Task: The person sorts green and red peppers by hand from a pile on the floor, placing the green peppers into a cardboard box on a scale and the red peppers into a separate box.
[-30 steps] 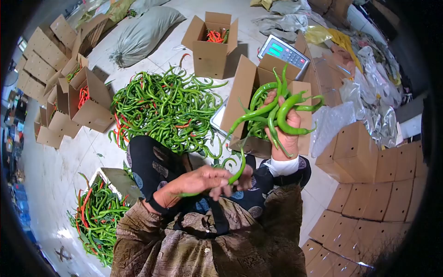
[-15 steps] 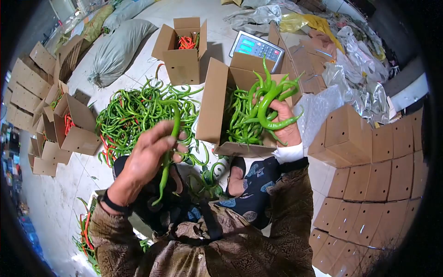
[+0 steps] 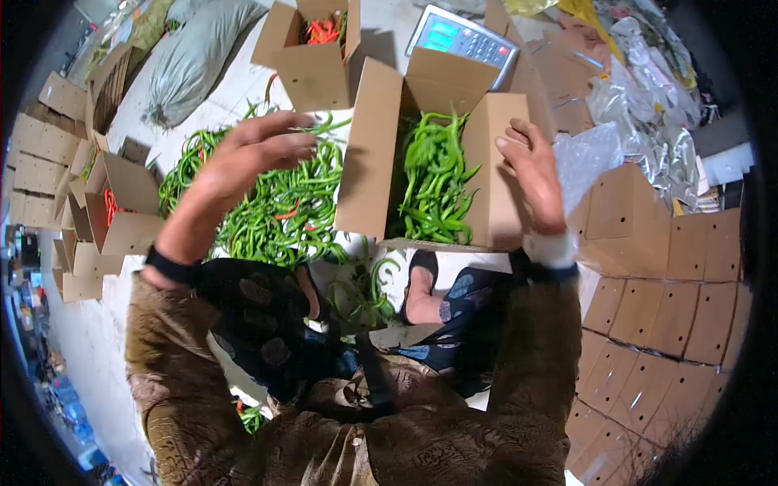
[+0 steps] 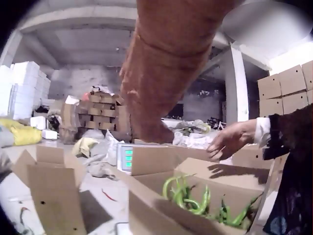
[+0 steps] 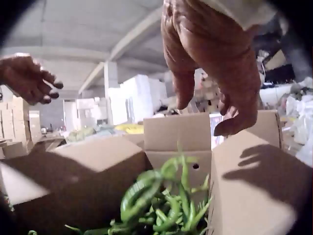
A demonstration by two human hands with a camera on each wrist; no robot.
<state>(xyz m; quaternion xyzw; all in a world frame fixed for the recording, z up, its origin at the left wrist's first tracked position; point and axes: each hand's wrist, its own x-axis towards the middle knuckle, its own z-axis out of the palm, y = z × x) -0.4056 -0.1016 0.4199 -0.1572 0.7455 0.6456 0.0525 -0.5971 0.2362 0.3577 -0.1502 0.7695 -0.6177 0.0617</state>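
Note:
Green chili peppers (image 3: 438, 174) fill the open cardboard box (image 3: 365, 154) in front of me; in the right wrist view the uppermost peppers (image 5: 142, 193) look blurred. My right hand (image 3: 535, 174) is over the box's right flap, fingers relaxed and holding nothing. Off to the left of the box, my left hand (image 3: 243, 158) is raised above the pile of loose peppers (image 3: 284, 219). It is empty too, with its fingers loosely extended. In the left wrist view the right hand (image 4: 232, 139) hovers by the box rim, casting a shadow on the flap.
A digital scale display (image 3: 462, 40) stands behind the box. Another box (image 3: 312, 77) with red peppers is at the back, and more boxes (image 3: 126, 194) line the left. Stacked cartons (image 3: 656, 300) rise on the right. Plastic sheeting (image 3: 648, 113) and a full sack (image 3: 198, 61) lie farther off.
The right hand has let go of its bunch of peppers, which now lies in the box. The left hand no longer holds its single pepper and has moved up and forward.

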